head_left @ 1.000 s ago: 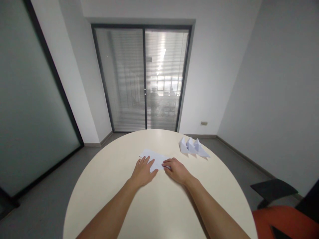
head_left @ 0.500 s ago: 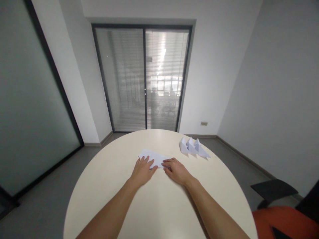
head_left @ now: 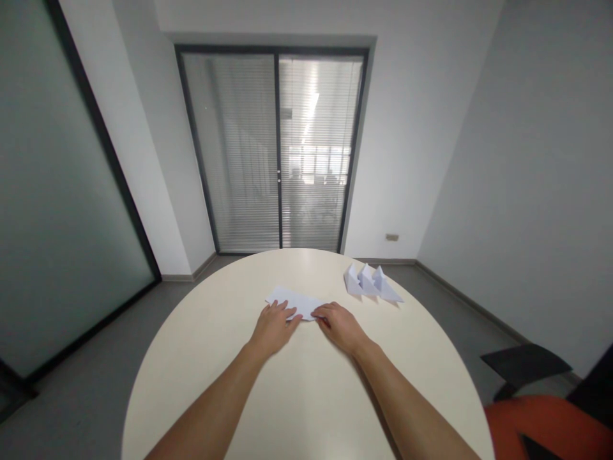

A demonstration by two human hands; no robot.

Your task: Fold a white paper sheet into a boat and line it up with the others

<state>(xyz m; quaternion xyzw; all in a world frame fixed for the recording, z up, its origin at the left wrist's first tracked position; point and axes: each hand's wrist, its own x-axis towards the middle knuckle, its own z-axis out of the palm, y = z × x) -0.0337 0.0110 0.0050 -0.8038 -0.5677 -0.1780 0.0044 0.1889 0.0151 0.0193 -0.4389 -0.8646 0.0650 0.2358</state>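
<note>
Head view: we've got both hands flat on a folded white sheet (head_left: pixel 294 300) near the middle of the round table (head_left: pixel 306 396). Our left hand (head_left: pixel 272 327) has its fingers spread, pressing the near edge down; our right hand (head_left: pixel 338 326) is curled, fingertips pinning the sheet's 3 o'clock end — nothing gripped. We'd judge a crease is being pressed; the next fold needs a firm edge. Three folded paper planes (head_left: pixel 371 283) sit at 2 o'clock, apart. No containers.

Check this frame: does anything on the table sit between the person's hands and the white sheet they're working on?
Nothing visible does. The left hand and right hand both rest directly on the near edge of the white sheet. The three folded paper shapes lie apart, farther back on the right of the round table.
</note>
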